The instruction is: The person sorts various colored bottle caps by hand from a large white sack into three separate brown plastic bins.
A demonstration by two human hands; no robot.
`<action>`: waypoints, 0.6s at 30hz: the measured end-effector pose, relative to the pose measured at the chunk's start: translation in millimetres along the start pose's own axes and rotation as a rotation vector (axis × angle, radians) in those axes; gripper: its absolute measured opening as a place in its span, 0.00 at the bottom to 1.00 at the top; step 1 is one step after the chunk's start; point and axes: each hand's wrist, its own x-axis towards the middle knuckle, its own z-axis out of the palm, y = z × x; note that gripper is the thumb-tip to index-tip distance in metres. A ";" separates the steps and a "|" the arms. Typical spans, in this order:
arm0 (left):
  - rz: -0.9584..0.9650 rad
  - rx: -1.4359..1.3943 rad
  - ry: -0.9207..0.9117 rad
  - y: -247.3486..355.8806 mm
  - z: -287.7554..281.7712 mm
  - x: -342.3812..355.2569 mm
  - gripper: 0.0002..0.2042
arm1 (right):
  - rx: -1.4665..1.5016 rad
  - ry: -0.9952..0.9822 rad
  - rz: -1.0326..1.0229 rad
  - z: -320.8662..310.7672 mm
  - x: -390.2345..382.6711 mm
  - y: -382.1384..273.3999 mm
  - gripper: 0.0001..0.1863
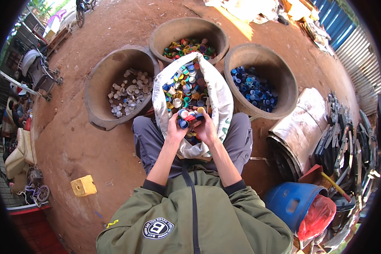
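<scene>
Between my knees stands a white woven sack [221, 91], its mouth rolled open, full of mixed-colour plastic bottle caps [186, 89]. My left hand [176, 128] and my right hand [206, 128] are cupped together over the sack's near side. They hold a handful of caps [190, 117] in blue, white, red and yellow. Around the sack are three round tubs. The left tub [98, 86] has white caps in it. Red, green and yellow caps lie in the far tub [165, 34], and blue caps fill the bottom of the right tub [279, 67].
Right of me are a wrapped bundle [302, 122], stacked dark parts [340, 135] and a tipped blue barrel [290, 205] with a red bag. A yellow block [84, 186] lies on the dirt floor at left. A stroller [38, 70] stands farther left.
</scene>
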 end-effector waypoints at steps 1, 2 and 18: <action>-0.013 -0.006 -0.009 -1.0 -0.7 0.2 0.15 | -0.037 0.021 -0.003 4.2 -1.9 1.9 0.20; -0.015 -0.047 -0.044 -1.7 -7.2 2.7 0.15 | -0.071 0.040 -0.004 7.6 -3.3 4.6 0.20; 0.149 -0.238 -0.062 -14.7 0.9 -7.9 0.18 | -0.495 0.036 -0.337 34.4 -8.7 21.7 0.18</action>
